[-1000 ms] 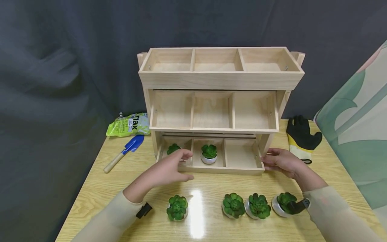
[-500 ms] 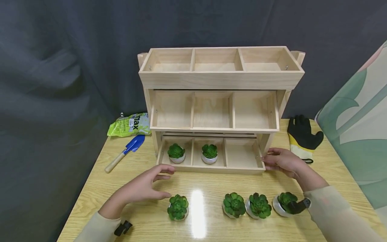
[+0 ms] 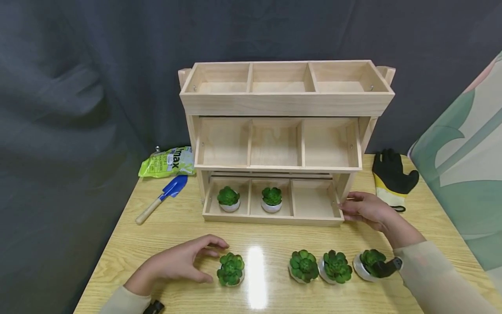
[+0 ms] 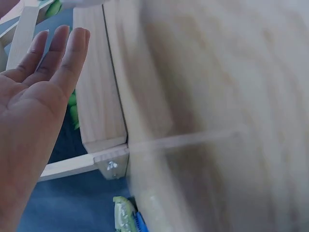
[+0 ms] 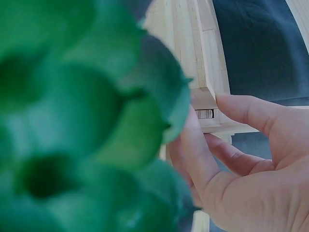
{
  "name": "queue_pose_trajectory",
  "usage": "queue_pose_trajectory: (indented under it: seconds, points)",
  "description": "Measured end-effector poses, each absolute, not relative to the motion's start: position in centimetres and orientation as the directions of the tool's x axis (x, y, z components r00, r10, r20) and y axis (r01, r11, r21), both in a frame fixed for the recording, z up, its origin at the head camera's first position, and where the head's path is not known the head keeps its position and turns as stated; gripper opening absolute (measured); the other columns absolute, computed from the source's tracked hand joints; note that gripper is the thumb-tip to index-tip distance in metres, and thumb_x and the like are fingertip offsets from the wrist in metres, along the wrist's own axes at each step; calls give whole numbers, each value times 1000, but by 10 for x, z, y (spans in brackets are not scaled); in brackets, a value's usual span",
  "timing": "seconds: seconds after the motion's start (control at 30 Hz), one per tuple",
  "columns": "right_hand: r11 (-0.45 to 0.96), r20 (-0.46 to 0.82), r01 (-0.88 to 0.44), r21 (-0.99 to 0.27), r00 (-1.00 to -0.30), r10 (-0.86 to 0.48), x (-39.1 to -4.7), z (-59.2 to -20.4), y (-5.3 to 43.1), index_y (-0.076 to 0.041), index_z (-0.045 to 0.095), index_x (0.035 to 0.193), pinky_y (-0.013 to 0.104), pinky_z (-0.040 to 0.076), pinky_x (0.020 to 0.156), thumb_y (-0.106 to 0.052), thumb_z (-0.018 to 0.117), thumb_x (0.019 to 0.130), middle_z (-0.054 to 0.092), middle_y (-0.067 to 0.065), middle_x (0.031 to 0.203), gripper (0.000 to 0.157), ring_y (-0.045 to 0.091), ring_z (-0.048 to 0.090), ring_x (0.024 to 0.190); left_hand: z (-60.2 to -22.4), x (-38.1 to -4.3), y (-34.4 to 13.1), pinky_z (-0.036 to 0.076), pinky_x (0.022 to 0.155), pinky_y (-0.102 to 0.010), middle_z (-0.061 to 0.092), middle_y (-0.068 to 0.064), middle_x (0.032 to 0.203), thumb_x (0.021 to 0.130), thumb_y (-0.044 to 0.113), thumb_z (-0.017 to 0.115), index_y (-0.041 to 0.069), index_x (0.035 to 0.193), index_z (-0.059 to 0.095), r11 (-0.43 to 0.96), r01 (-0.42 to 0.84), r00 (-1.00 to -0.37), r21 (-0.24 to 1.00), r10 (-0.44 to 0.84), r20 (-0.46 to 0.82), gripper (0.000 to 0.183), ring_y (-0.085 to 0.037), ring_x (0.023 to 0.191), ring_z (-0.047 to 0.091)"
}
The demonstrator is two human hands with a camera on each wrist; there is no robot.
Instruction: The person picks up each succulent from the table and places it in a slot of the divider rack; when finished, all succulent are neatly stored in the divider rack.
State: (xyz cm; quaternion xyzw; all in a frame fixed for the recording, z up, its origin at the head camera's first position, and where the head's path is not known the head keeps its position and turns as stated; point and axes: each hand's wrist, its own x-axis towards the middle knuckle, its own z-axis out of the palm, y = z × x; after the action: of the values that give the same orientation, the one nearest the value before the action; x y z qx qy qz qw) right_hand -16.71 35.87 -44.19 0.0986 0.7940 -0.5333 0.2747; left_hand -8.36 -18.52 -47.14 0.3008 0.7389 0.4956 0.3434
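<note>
My left hand hovers just left of a small potted succulent at the table's front. Its fingers and thumb are spread apart with nothing between them; the left wrist view shows the open palm. At the lower right end of a three-tier wooden planter stand, my right hand grips the bottom tray's corner between thumb and fingers. Two potted succulents sit in that tray: one succulent in the left compartment, another succulent in the middle one. The right compartment holds nothing.
Several more succulents stand in a row at the front right, the last partly behind the right wrist camera. A blue trowel and a green bag lie left of the stand. A black-and-yellow glove lies to its right.
My left hand has drawn back from the bottom tray's left compartment, down and left to beside the front succulent, uncovering the succulent in that compartment. The right hand has stayed put.
</note>
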Motion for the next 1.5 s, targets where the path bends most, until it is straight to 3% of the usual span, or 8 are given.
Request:
queue_pose_trajectory:
  seconds: [0.17, 0.63, 0.9, 1.5]
  points:
    - [411, -539, 447, -795, -831, -139, -167, -443, 358, 15, 20, 163, 31, 67, 92, -19, 62, 109, 42, 38, 160, 76, 11, 73, 108, -478, -82, -178, 45, 122, -21, 53, -11, 160, 93, 25, 84, 19, 155, 47, 351, 97, -572, 931, 785, -236, 72, -9, 142, 57]
    - [404, -548, 458, -792, -825, -140, -167, -442, 358, 14, 20, 163, 29, 67, 92, -19, 63, 109, 41, 38, 161, 77, 11, 72, 107, -485, -81, -166, 43, 122, -19, 54, 3, 155, 89, 29, 88, 30, 150, 49, 419, 88, -584, 904, 757, -294, 72, -10, 144, 54]
    - [397, -547, 459, -795, -825, -142, -168, -443, 360, 14, 21, 163, 28, 67, 91, -20, 63, 109, 43, 37, 160, 76, 9, 73, 106, -485, -80, -159, 45, 116, -19, 61, 9, 143, 85, 25, 92, 37, 141, 55, 461, 137, -594, 877, 747, -300, 68, -6, 132, 59]
    - [389, -547, 459, -799, -823, -153, -168, -442, 360, 14, 18, 164, 30, 67, 93, -19, 62, 109, 37, 39, 164, 77, 11, 73, 109, -485, -81, -159, 49, 113, -20, 65, 8, 140, 87, 20, 88, 33, 138, 58, 456, 142, -595, 879, 749, -292, 61, -4, 129, 62]
